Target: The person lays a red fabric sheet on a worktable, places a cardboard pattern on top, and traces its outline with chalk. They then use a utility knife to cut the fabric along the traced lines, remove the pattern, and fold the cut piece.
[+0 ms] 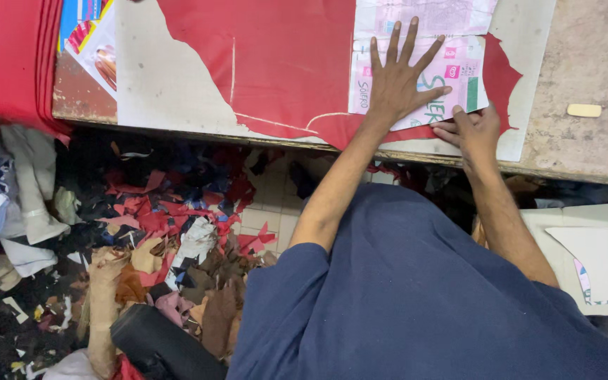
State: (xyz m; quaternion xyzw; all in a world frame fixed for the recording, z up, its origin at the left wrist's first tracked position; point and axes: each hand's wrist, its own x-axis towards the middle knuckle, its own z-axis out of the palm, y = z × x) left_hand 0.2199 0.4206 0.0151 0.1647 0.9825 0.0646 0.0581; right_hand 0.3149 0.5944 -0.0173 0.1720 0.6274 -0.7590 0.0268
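My left hand point(397, 79) lies flat with fingers spread on a pale printed cardboard pattern piece point(459, 67), pressing it onto a red sheet of material point(283, 63) on the workbench. My right hand point(474, 132) rests at the pattern's lower right edge near the bench front, fingers curled against the card's edge; whether it holds a tool cannot be told. White curved marking lines point(276, 123) run across the red sheet.
A small cream chalk piece point(584, 110) lies on the bare bench point(592, 56) at right. Folded red material point(8, 63) hangs at left. Several red, brown and black scraps point(170, 232) cover the floor below. White card pieces point(599, 253) sit lower right.
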